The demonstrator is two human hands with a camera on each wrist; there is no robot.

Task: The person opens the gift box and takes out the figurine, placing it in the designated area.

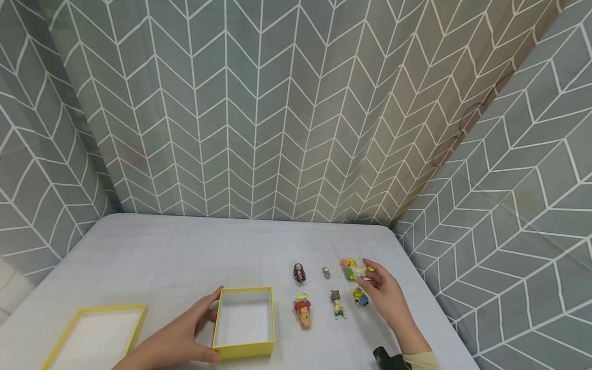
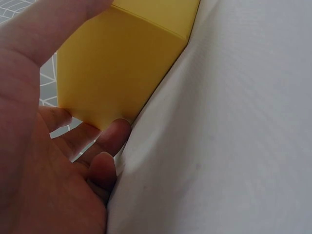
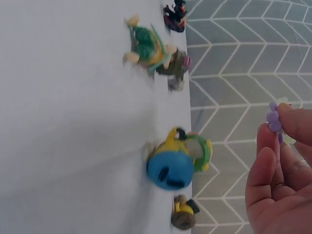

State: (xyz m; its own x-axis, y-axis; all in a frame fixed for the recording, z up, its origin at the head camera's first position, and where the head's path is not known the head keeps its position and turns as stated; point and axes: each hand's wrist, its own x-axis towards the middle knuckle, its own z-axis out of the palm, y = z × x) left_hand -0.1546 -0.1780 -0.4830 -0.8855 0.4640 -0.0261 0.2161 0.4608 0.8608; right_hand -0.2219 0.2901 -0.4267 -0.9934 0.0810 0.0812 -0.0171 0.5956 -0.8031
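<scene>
My left hand (image 1: 178, 331) grips the left side of an open yellow box (image 1: 245, 350), thumb at its near corner and fingers at the far one. In the left wrist view, curled fingertips (image 2: 117, 134) touch the yellow wall near the cloth. Between thumb and fingers, my right hand (image 1: 386, 298) pinches a small purple and pale toy (image 3: 274, 122), partly hidden by the fingers. That hand is above the right of the table, near a pink, green and yellow figurine (image 1: 348, 268) and a yellow and blue figurine (image 1: 360, 296).
Left of the box lies a shallow yellow-rimmed lid (image 1: 139, 321). Between box and right hand are a dark-haired doll (image 1: 299, 273), a tiny grey figure (image 1: 326, 272), a red and tan figurine (image 1: 302, 311) and a grey-topped figurine (image 1: 337, 304). Patterned curtains (image 1: 259, 113) surround the white-covered table (image 1: 208, 246).
</scene>
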